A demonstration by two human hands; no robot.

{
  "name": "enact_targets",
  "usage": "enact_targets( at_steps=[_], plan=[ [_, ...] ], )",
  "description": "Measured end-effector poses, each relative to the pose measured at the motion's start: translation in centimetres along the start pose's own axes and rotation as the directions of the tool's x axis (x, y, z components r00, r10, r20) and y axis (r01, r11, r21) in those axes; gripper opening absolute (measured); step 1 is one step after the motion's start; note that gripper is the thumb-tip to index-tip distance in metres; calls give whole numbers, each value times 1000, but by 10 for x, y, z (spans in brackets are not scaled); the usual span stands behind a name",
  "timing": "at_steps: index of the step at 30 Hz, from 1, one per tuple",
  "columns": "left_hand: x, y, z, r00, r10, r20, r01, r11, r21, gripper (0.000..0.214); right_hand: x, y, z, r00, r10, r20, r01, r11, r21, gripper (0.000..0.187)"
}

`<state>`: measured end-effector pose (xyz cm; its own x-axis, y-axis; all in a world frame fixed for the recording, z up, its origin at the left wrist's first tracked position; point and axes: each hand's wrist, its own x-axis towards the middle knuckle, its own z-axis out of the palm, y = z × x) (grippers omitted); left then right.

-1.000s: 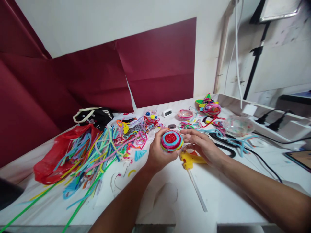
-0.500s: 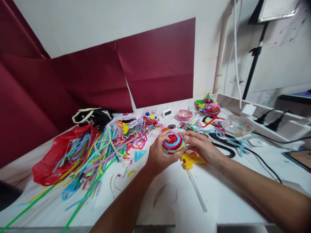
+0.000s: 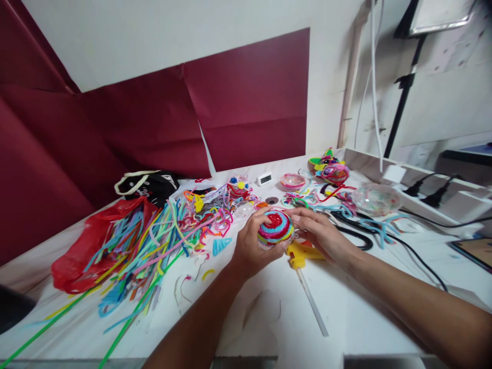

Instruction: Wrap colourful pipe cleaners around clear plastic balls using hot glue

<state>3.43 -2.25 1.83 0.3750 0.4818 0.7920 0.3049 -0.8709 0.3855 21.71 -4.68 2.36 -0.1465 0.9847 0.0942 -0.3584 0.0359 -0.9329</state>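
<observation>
My left hand (image 3: 249,245) grips a clear plastic dome (image 3: 275,227) wound with fuzzy pipe cleaner in rings of red, light blue, pink and yellow. Its thumb lies along the near lower side, and the fingers curl over the left and top. From the other side, my right hand (image 3: 321,233) reaches in with fingers stretched out, their tips at the dome's right edge. Just below the right hand, a yellow glue gun (image 3: 300,253) lies on the table with a pale glue stick (image 3: 313,307) pointing toward me.
On the left, a red plastic bag (image 3: 73,264) spills many pipe cleaners (image 3: 154,261). Behind are a black pouch (image 3: 154,187), a decorated ball with eyes (image 3: 237,187), a small timer (image 3: 264,179) and a pink-rimmed bowl (image 3: 292,181). Clear domes (image 3: 376,199), black cables (image 3: 417,259) and a tablet (image 3: 474,253) lie right.
The wound dome has shifted very slightly right and tilted a little in my left hand. My right fingertips stay at its edge.
</observation>
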Motion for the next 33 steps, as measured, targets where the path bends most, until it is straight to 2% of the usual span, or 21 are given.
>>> enact_targets(
  at_steps=[3, 5, 7, 9, 12, 16, 19, 23, 28, 31, 33],
  plan=[
    [0, 0, 0, 999, -46, 5, 46, 998, -50, 46, 1, 1, -1, 1000, 16, 3, -16, 1000, 6, 32],
    [-1, 0, 0, 990, -143, 16, 144, 982, -122, 46, 3, 2, -2, 1000, 15, 2, -15, 1000, -7, 30],
    [-1, -1, 1, 958, -284, 38, 284, 922, -262, 45, 4, 3, -4, 1000, -1, -1, 1, 1000, -25, 27],
    [0, -2, 2, 903, -423, 72, 410, 801, -437, 45, 6, 5, -6, 1000, -8, -9, 8, 1000, -29, 23],
    [3, -3, 1, 815, -562, 140, 518, 598, -611, 41, 8, 6, -8, 999, 8, -33, -10, 999, -46, 27],
    [5, -1, 0, 710, -644, 284, 603, 348, -718, 37, 8, 7, -6, 999, -30, -17, 26, 976, -217, 32],
    [5, -1, 1, 660, -670, 339, 621, 233, -748, 34, 6, 9, -4, 994, -96, 41, 105, 937, -332, 29],
    [5, -3, 4, 628, -688, 363, 610, 146, -779, 30, 6, 14, -6, 982, -161, 96, 187, 880, -438, 27],
    [7, -4, 5, 590, -713, 379, 612, 90, -785, 31, 10, 17, -15, 977, -179, 117, 213, 847, -487, 30],
    [8, -5, 4, 583, -733, 350, 607, 107, -787, 30, 15, 9, -23, 967, -247, 53, 240, 829, -505, 29],
    [8, -6, 3, 579, -750, 319, 601, 128, -789, 31, 19, -1, -32, 944, -327, -52, 255, 818, -515, 25]
  ],
)
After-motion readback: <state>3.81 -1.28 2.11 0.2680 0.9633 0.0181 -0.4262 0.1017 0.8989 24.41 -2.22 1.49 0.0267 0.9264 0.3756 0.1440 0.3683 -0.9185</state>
